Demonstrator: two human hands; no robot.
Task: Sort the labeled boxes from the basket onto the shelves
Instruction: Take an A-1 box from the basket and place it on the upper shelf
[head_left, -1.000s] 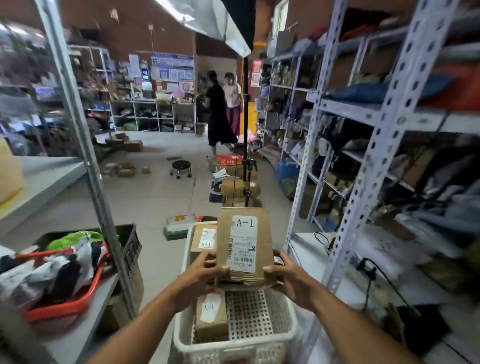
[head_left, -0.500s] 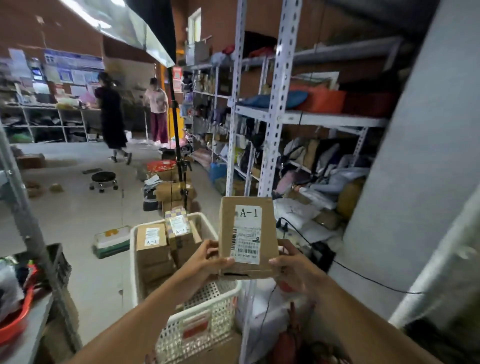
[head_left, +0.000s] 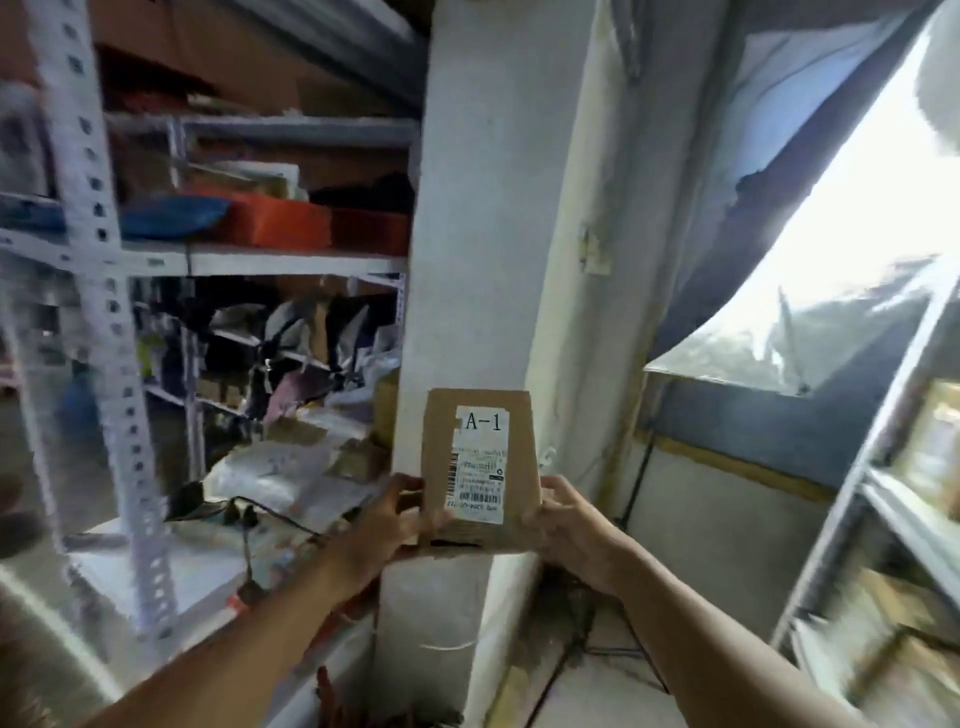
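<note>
left hand (head_left: 400, 512): fingers were curled on the left edge of the box.
right hand (head_left: 563, 519): fingers were clamped on the right edge.
box (head_left: 480, 470): it was held up in the air between both hands, in front of a white pillar (head_left: 467, 260), with its a-1 label (head_left: 480, 462) facing us.
feel: it looked light and stiff, so holding its two side edges seemed best.
shelves (head_left: 270, 257): full ones stood farther back on the left.

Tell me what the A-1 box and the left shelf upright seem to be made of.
A-1 box: brown cardboard, matte, with a white paper label. Shelf upright: probably painted metal, pale grey, punched with a row of holes; blur leaves its finish unclear.
</note>
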